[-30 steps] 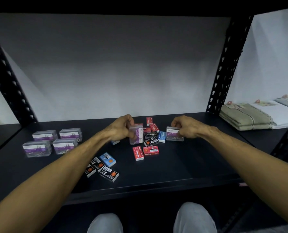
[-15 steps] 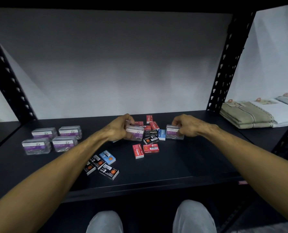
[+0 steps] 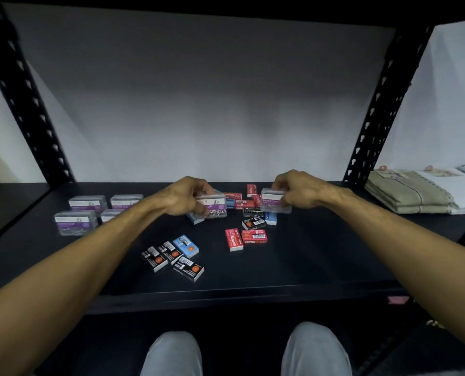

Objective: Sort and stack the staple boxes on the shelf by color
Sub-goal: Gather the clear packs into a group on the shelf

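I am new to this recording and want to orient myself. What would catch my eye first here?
First, the two hands over the middle of the dark shelf: the left hand and the right hand each grip a clear paper clip box. Below them lie scattered small red, black and blue staple boxes. At far left, more clear boxes sit grouped together.

Your black shelf (image 3: 307,261) carries clear clip boxes (image 3: 75,222) at centre left, black staple boxes (image 3: 171,257) lower centre, and red staple boxes (image 3: 246,237) mid-frame.
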Tool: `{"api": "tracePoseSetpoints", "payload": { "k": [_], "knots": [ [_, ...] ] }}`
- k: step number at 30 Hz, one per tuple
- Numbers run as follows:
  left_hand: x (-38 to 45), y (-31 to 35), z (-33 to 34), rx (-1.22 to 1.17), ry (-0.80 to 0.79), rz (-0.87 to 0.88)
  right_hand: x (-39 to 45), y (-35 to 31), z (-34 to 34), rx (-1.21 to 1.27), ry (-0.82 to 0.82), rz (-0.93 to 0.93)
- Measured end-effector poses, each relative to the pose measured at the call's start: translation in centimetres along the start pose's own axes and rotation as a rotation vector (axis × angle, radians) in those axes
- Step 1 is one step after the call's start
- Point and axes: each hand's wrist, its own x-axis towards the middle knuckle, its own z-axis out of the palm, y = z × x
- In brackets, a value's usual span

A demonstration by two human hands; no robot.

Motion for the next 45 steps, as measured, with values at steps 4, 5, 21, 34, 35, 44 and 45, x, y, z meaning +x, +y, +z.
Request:
{"api": "tracePoseSetpoints", "payload": {
  "k": [4, 5, 21, 34, 35, 44, 45],
  "knots": [
    [-2.0, -0.6, -1.8, -0.015, 0.013, -0.006, 0.2, -3.4, 0.8, 0.043, -0.047, -0.072],
    [-2.6, -0.8, -2.3, -0.012, 0.017, -0.007, 0.3, -4.3, 1.1, 0.044, -0.058, -0.095],
    [-15.1, -10.5, -11.5, 0.116, 0.082, -0.169, 0.8, -20.9, 7.6, 0.033, -0.180, -0.396],
    [-18.8, -15.5, -11.8, 0.051, 0.066, -0.265, 0.8, -27.4, 11.9, 0.032, -0.211, -0.460],
    [-18.8, -15.6, -11.8, 0.051, 0.063, -0.261, 0.8, -27.6, 12.0, 0.032, -0.217, -0.458],
    [-18.6, -16.7, -11.7, 0.070, 0.055, -0.248, 1.1, -27.8, 12.6, 0.010, -0.224, -0.453],
    [-18.6, -16.7, -11.7, 0.064, 0.054, -0.248, 1.1, -27.8, 12.6, 0.009, -0.226, -0.453]
  ]
}}
